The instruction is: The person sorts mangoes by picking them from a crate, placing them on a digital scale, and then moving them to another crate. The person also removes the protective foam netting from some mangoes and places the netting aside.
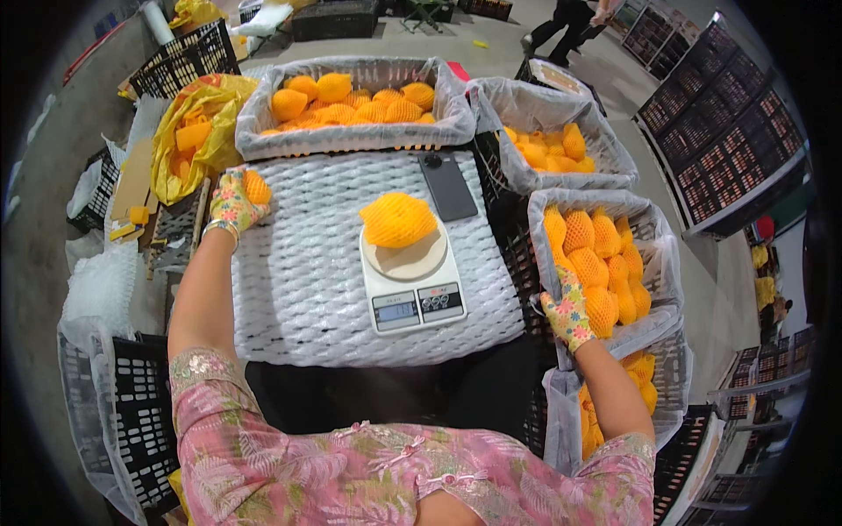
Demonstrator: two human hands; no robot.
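My left hand [233,202], in a floral glove, grips a fruit in orange foam netting [257,187] at the left edge of the foam-covered work surface [302,283]. Another netted fruit [398,220] rests on the round plate of a white digital kitchen scale [411,322], whose display is lit. My right hand [569,314], gloved alike, lies at the near left side of a plastic-lined crate [661,263]. Its thumb is spread from the fingers, which touch the netted fruits [595,260] packed there in rows. No fruit shows in that hand.
A dark phone [447,187] lies behind the scale. Lined crates of netted fruit stand at the back [355,139] and back right [559,177]. A yellow bag [227,98] holds orange netting at left. Stacked crates [717,118] rise at right; a person [569,29] walks behind.
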